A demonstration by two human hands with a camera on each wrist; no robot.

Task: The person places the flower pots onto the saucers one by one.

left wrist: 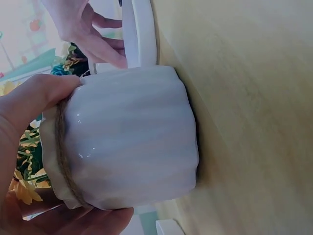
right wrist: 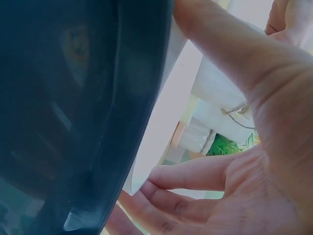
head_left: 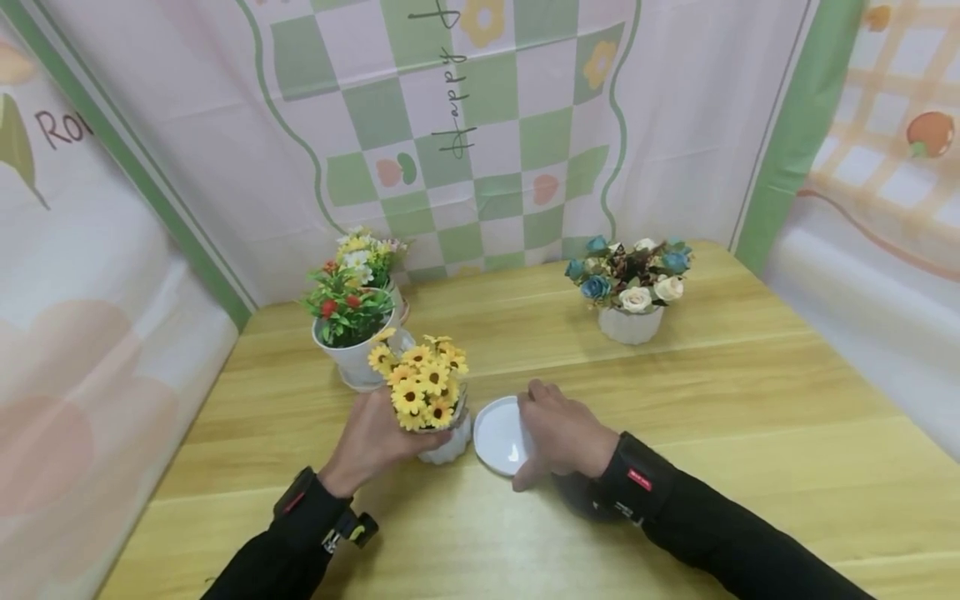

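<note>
My left hand (head_left: 378, 437) grips a white ribbed flowerpot (left wrist: 129, 137) near its twine-tied rim, thumb on one side and fingers on the other. Yellow daisy-like flowers (head_left: 427, 383) fill this pot, which stands upright on or just at the table. Right beside it is a white saucer (head_left: 497, 437). My right hand (head_left: 562, 433) holds the saucer by its edge, thumb at the near side and fingers at the far side. Beneath the right wrist lies a dark dish (right wrist: 83, 107), mostly hidden in the head view.
A white pot of red flowers (head_left: 352, 333) and one of yellow and white flowers (head_left: 367, 258) stand at the back left. A pot of blue and cream roses (head_left: 630, 287) is at the back right. Printed curtains (head_left: 495, 100) hang behind the wooden table (head_left: 712, 400).
</note>
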